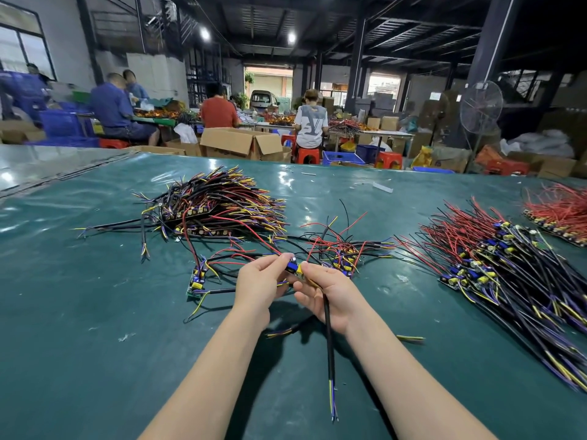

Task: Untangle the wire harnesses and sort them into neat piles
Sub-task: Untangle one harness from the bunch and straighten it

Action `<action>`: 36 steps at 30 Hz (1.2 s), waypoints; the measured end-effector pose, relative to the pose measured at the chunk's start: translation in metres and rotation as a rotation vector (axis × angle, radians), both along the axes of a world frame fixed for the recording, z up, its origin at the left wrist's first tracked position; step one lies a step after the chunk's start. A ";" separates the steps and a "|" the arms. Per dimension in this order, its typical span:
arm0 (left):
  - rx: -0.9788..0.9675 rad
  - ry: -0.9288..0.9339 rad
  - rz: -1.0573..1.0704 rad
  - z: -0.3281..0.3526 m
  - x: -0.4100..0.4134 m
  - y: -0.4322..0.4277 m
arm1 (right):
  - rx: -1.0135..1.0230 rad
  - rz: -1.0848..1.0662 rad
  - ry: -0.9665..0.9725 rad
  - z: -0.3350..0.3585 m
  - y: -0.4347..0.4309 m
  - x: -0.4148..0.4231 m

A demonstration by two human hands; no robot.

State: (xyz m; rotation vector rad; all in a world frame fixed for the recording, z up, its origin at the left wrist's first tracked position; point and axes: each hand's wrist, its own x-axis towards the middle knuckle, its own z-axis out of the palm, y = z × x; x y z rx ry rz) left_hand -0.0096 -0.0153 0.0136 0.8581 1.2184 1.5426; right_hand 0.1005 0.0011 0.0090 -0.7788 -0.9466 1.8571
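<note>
While aloft, harness (294, 268) in pinching grips of left hand (261, 282) and right hand (332, 296).

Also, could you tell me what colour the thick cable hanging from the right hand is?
The thick cable is black, clearest in the head view.

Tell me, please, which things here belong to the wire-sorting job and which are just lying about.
Job: the harness pinched by the left hand and right hand; the tangled heap behind them; the left pile; the right pile; the red pile.
Lying about: the white scrap; the cardboard box; the fan.
</note>
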 end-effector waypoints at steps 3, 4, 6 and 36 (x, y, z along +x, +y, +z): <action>0.004 -0.079 0.062 0.000 0.001 0.000 | 0.020 -0.009 -0.021 0.000 0.000 -0.001; 0.012 -0.097 0.109 0.000 0.002 0.000 | 0.035 -0.011 -0.045 -0.001 0.000 -0.001; 0.028 -0.087 0.213 0.001 0.001 0.001 | 0.075 0.000 -0.113 -0.001 0.000 -0.001; 0.019 0.293 0.442 -0.006 -0.052 0.009 | 0.090 -0.020 -0.126 0.006 0.002 0.011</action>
